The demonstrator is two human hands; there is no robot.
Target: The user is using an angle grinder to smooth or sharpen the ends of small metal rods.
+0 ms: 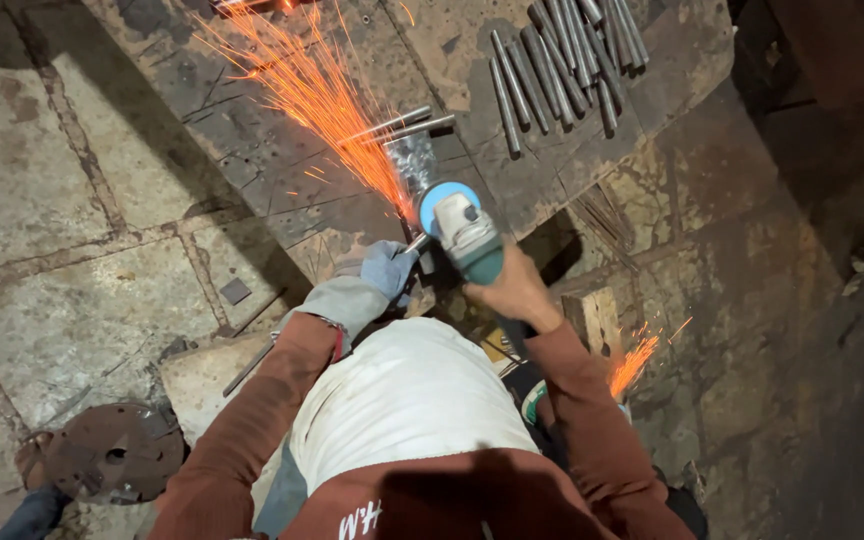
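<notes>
At worktop (252,150), my right hand (514,290) grips angle grinder (460,228), gloved left hand (384,268) clamps metal piece (414,160); mid-cut w/ sparks (322,95). Next needs steady pressure, I'd say.

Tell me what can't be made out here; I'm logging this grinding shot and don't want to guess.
All in the head view:
- Grinder disc: hidden behind the angle grinder body and the sparks.
- Workpiece at the contact point: covered by spark glare.
- Right hand fingers: wrapped under the grinder.
- Gloved left hand: whatever it grips is too small to tell.
- Steel rods: pile cut off by the top edge.
</notes>
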